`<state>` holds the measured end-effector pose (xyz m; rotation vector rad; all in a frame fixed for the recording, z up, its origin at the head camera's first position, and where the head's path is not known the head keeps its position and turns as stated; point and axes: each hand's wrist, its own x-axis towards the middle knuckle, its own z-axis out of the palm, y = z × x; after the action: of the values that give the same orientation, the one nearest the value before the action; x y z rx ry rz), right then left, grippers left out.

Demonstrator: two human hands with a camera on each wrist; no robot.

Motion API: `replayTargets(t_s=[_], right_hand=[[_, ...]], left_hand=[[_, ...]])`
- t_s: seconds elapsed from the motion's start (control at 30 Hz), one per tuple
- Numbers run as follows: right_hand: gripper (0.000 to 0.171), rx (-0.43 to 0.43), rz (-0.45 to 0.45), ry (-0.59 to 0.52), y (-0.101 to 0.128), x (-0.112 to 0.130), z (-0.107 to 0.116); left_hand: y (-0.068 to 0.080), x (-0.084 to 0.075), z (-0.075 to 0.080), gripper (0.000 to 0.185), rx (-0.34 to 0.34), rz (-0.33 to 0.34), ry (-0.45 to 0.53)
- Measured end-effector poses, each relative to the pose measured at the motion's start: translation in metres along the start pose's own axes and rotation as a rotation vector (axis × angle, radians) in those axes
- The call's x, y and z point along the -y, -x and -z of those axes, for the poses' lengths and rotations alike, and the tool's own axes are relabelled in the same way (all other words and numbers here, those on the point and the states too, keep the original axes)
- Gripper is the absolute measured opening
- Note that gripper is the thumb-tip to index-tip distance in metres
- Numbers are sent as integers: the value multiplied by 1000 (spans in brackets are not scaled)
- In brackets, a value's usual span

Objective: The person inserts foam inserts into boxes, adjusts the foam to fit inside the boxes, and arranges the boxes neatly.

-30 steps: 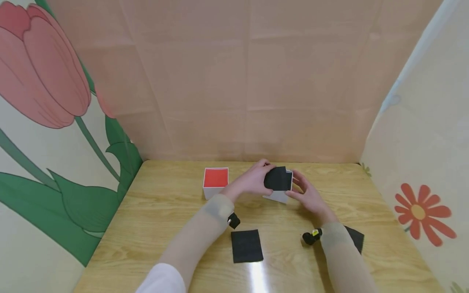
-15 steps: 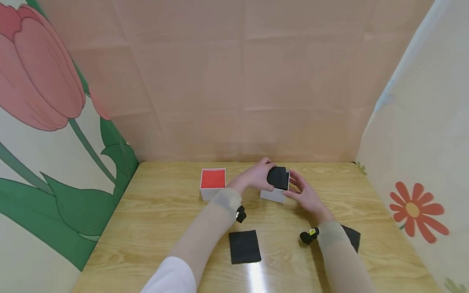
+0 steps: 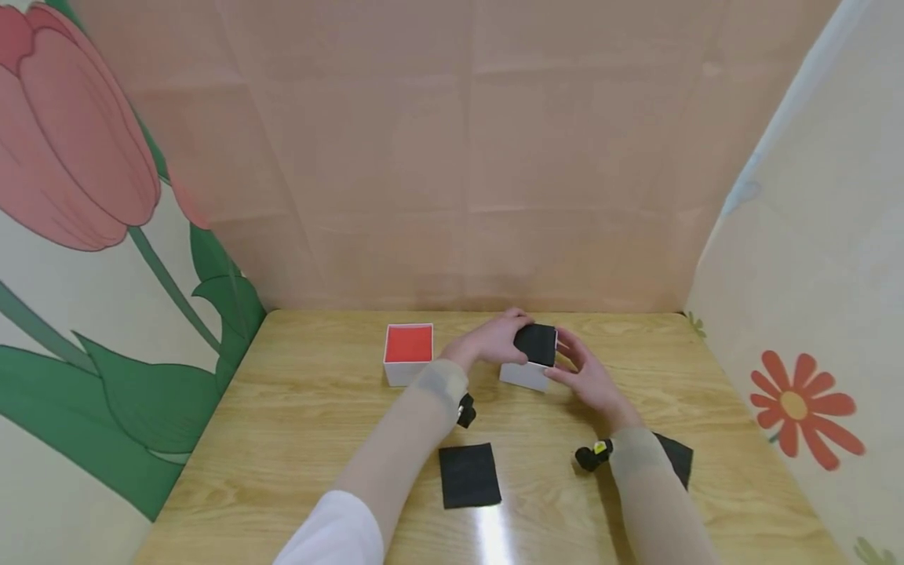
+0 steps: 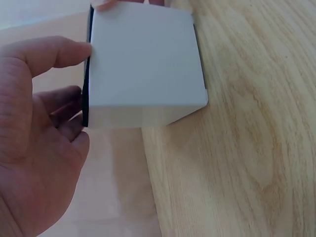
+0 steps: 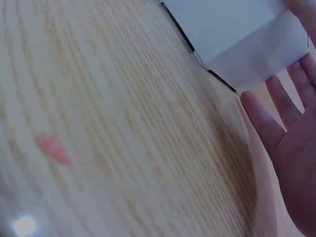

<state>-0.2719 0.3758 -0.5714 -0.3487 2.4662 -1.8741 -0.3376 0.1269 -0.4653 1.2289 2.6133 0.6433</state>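
The step in hand seems to be fitting a black panel (image 3: 537,344) at the top of a white box (image 3: 524,376), which sits near the far edge of the tabletop (image 3: 339,408), slightly right of its middle. The left hand (image 3: 494,339) pinches the panel's edges, thumb at the near rim; the right hand (image 3: 592,377) grips the box's right side. The next move probably calls for light, even pressure along the rim. The box is cube-like, smooth and matt; the panel looks thin and flat. A second box (image 3: 407,373) to the left shows a red square top (image 3: 409,344). Toward the wood-grained tabletop's near edge lies a limp-looking black square (image 3: 469,476).
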Motion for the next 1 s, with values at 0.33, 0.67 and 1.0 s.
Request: replayTargets(t_s=[0.33,0.67,1.0], right_hand=[[95,9,-9,9,0,2,-1],[95,4,-20,23,1,-1,0],[95,-13,-23,39,3,0,1]], left_hand=[[6,-2,0,76,32,4,-6],[-1,-14,-4,69,-38,-15,-62],[-1,-15,-5,62,-37,2,-175]])
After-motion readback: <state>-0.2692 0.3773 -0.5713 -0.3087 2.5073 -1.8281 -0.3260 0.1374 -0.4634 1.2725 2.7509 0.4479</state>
